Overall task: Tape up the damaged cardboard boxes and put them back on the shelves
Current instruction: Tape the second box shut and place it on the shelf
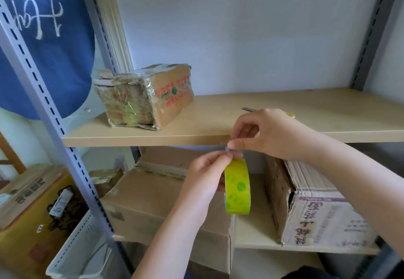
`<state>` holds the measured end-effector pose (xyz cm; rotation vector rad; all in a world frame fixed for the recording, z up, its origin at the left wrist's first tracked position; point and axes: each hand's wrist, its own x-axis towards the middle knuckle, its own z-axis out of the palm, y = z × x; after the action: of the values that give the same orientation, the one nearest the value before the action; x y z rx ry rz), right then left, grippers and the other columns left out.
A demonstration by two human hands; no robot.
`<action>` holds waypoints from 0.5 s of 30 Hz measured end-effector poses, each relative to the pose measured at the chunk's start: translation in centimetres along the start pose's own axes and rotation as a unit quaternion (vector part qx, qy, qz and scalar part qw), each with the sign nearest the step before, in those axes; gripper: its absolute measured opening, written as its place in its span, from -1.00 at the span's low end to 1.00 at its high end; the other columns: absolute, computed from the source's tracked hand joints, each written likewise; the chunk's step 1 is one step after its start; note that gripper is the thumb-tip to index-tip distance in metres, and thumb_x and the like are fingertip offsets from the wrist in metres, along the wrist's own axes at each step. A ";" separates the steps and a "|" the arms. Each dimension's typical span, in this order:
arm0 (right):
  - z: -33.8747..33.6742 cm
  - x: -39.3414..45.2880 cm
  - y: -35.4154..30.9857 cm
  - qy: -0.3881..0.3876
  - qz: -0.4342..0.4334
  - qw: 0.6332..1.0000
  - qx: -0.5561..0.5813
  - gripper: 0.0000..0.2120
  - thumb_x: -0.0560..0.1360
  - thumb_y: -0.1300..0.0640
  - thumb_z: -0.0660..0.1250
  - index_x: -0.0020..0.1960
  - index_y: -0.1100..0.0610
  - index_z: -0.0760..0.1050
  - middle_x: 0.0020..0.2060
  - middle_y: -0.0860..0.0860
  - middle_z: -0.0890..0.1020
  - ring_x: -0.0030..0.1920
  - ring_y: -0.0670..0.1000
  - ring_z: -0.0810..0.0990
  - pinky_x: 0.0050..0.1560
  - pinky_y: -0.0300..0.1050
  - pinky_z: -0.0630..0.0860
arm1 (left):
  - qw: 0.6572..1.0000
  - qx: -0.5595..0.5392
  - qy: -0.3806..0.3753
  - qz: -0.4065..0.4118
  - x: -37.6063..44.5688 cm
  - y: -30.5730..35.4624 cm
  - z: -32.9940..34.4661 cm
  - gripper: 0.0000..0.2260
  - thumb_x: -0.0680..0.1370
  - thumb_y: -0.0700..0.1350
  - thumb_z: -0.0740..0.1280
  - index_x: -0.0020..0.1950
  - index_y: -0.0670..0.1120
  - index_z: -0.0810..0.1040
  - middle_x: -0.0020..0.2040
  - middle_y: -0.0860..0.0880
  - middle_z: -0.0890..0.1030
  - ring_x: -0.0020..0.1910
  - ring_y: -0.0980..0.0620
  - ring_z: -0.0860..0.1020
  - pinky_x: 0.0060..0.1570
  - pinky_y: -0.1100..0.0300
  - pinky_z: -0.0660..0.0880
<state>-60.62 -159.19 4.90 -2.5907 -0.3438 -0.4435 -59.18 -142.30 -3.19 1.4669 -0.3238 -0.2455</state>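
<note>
Tape roll (237, 188) hangs below the shelf board (306, 112) edge; we see the left hand (207, 173) gripping it, right hand (265, 134) fingertips pinching its loose end.

Both bare forearms reach in from the lower right and meet before the upper shelf's front edge, the left hand (206, 170) with curled fingers holding a green tape roll (237, 188), the right hand (260, 133) above it, thumb and forefinger pinching the roll's loose end.
</note>
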 end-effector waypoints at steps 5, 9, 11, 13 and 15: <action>0.3 0.9 -0.1 -0.026 0.013 0.999 0.033 -0.92 0.41 -0.03 0.50 -0.20 -0.06 0.65 -0.34 -0.19 0.68 -0.27 -0.18 0.62 -0.17 -0.18 0.54 | 1.000 -0.018 0.008 0.011 0.6 0.5 -0.4 -0.84 0.59 0.00 0.35 -0.05 0.05 0.73 -0.24 0.02 0.66 -0.30 0.13 0.63 -0.37 0.29 0.51; 0.4 1.5 -0.1 0.013 0.019 0.999 0.040 -0.92 0.38 0.07 0.52 -0.27 -0.05 0.66 -0.39 -0.21 0.66 -0.36 -0.26 0.57 -0.33 -0.43 0.41 | 1.000 -0.004 0.024 -0.015 1.0 0.5 -0.5 -0.88 0.55 0.10 0.41 -0.07 0.12 0.72 -0.20 0.04 0.71 -0.23 0.11 0.68 -0.25 0.21 0.58; 0.5 1.6 -0.1 0.041 0.021 0.999 0.027 -0.91 0.36 0.11 0.52 -0.30 -0.03 0.67 -0.39 -0.21 0.65 -0.33 -0.25 0.58 -0.33 -0.43 0.42 | 0.997 0.005 0.030 -0.066 1.4 0.4 -0.4 -0.75 0.50 0.15 0.44 -0.08 -0.02 0.73 -0.21 -0.03 0.71 -0.25 0.05 0.67 -0.17 0.10 0.61; 0.6 1.7 -0.2 0.052 0.023 0.998 0.013 -0.91 0.36 0.13 0.52 -0.30 -0.01 0.67 -0.40 -0.17 0.65 -0.32 -0.25 0.58 -0.32 -0.45 0.42 | 0.993 0.029 0.059 -0.103 1.8 0.3 -0.3 -0.68 0.49 0.15 0.45 -0.14 -0.11 0.70 -0.28 -0.05 0.67 -0.31 0.01 0.62 -0.19 0.07 0.61; 0.9 1.8 -0.2 0.055 0.025 0.998 0.000 -0.92 0.37 0.15 0.51 -0.29 0.02 0.68 -0.41 -0.14 0.65 -0.30 -0.25 0.57 -0.33 -0.46 0.40 | 0.990 0.062 0.103 -0.073 2.0 0.1 0.1 -0.67 0.53 0.09 0.41 -0.22 -0.17 0.64 -0.36 -0.07 0.55 -0.36 -0.01 0.49 -0.28 0.14 0.47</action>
<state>-58.80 -158.29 4.94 -2.5558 -0.2401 -0.5653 -57.29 -143.06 -2.93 1.6253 -0.0648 -0.1905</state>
